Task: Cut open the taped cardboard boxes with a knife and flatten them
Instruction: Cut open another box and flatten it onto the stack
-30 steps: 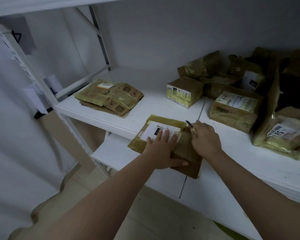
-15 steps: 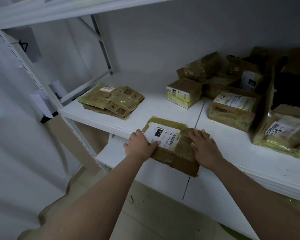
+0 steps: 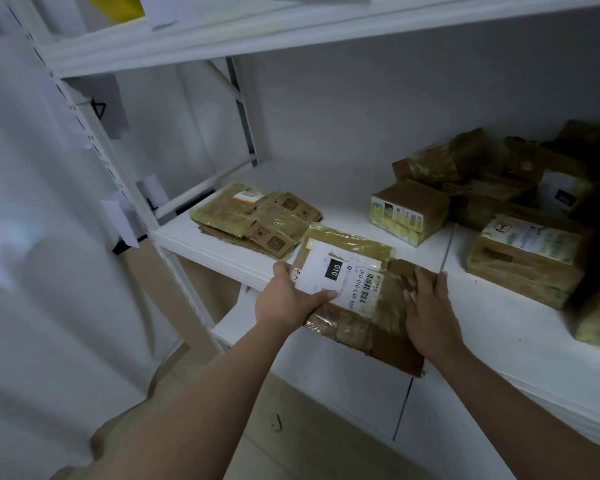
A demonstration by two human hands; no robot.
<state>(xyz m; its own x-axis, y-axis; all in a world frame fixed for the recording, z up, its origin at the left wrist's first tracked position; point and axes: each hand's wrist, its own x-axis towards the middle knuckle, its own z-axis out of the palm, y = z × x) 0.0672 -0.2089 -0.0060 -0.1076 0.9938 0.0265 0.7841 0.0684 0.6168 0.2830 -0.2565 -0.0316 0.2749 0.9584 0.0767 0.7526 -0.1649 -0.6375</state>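
both hands (image 3: 291, 301) (image 3: 430, 317) on flattened box (image 3: 357, 292)

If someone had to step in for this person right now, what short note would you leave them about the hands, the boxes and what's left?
Left hand grips the left edge of the flattened box at the shelf front. Right hand presses flat on its right side.
Knife: not visible now.
Done: this box looks flat; a pile of flattened boxes lies behind it to the left.
Left: add this one to the pile, then cut and flatten the taped boxes on the right.
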